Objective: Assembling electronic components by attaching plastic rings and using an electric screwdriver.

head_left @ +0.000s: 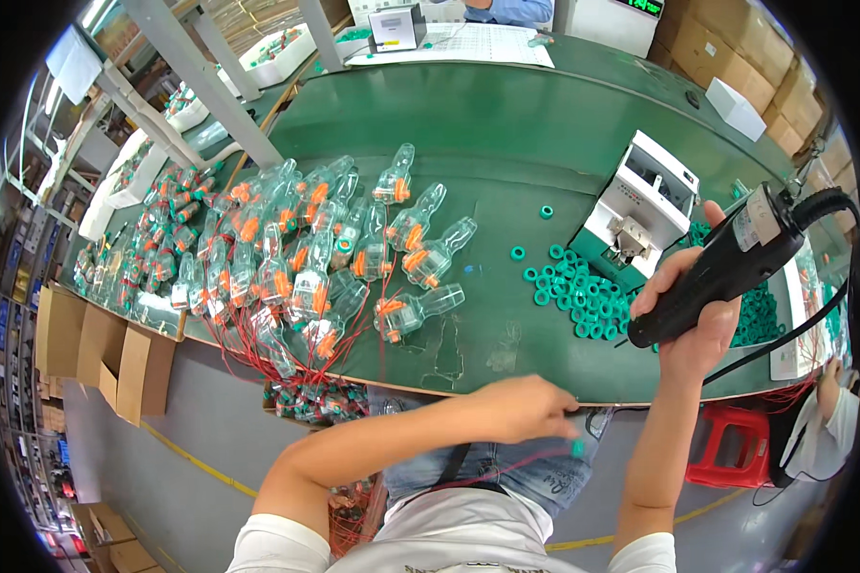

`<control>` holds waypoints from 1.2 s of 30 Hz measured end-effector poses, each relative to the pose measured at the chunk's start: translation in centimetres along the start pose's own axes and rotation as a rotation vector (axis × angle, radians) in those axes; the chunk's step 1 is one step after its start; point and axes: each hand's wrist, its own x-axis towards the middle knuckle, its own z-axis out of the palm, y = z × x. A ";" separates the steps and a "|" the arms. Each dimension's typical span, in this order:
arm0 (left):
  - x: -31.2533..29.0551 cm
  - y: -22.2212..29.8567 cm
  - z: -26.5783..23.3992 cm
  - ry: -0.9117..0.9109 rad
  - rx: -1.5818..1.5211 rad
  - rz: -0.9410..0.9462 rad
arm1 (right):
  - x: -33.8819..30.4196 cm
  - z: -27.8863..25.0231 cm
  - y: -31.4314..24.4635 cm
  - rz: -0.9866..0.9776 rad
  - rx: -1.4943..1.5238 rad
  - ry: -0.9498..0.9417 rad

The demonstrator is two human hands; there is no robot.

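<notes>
My right hand [699, 329] is wrapped round a black electric screwdriver [712, 282], held tilted over the right side of the green-topped table [506, 105]. My left hand [518, 409] is at the table's front edge with its fingers curled together; what they hold, if anything, cannot be made out. Just below those fingers, a small green piece [577, 447] on a red wire [521, 467] shows over my lap. A heap of green rings [583, 296] lies left of the screwdriver. Behind it stands a small white-and-green machine [640, 205] with a metal mechanism in front.
Clear bottle-shaped housings [406, 315] with orange parts and red wires crowd the table's left side. Beyond the right hand is a white tray [786, 353] beside more green rings [757, 320]. A red stool [731, 447], cardboard boxes [115, 358] and another person's blue sleeve [511, 11] surround the table.
</notes>
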 end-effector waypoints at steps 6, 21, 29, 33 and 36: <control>1.3 -9.8 -19.8 1.143 0.799 -0.451 | -1.2 -1.3 0.0 -0.082 -0.217 0.044; -3.6 -1.5 -8.2 0.958 -1.042 0.125 | -10.7 11.8 5.8 0.431 0.000 -0.155; -13.7 -2.9 -4.4 0.567 -0.509 -0.221 | -8.7 5.7 1.3 0.411 -0.435 -0.486; -14.0 -0.7 -3.8 0.600 -0.989 -0.078 | -13.0 7.2 5.8 0.336 -0.478 -0.433; -15.1 -1.3 -2.9 0.642 -0.593 -0.170 | -15.9 8.7 1.7 0.323 -0.214 -0.924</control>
